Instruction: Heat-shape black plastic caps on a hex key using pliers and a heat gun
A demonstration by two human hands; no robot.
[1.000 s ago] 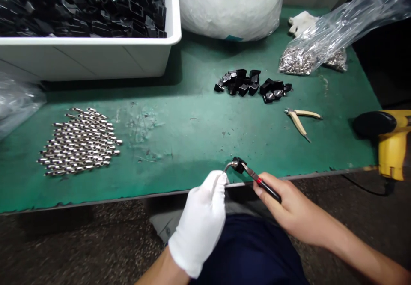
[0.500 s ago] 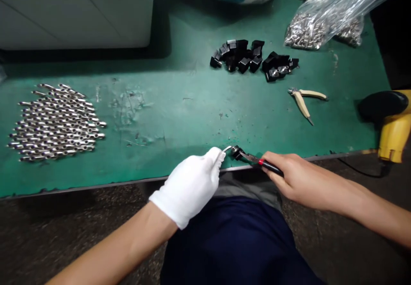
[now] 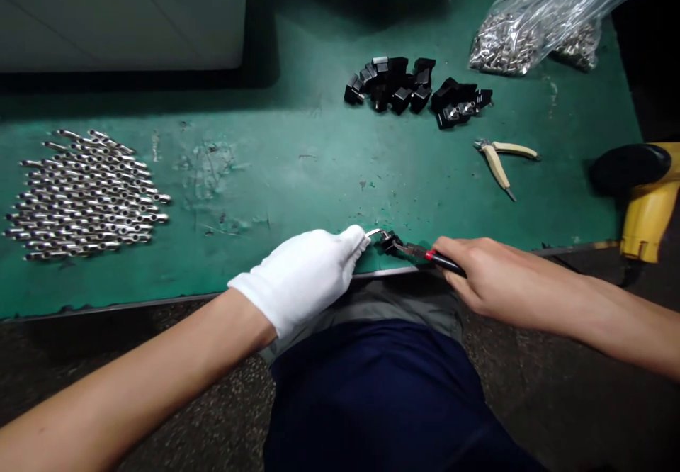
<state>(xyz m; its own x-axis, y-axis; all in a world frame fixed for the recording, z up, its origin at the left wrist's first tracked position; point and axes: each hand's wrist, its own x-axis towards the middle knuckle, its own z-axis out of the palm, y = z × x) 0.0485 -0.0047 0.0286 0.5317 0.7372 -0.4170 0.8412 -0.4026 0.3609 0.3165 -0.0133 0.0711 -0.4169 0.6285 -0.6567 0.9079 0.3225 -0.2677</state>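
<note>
The gloved left hand is closed around a thin bent metal rod, whose far end meets a small black plastic piece at the front edge of the green table; the bare right hand is clamped on red-and-black-handled pliers, their metal tips touching the piece from the right; the hands are apart, the piece between them; whether it rests on the surface, I cannot tell; cream-handled nippers lie spread farther back, near a black plastic cluster; metal tubes lie packed well to the left.
</note>
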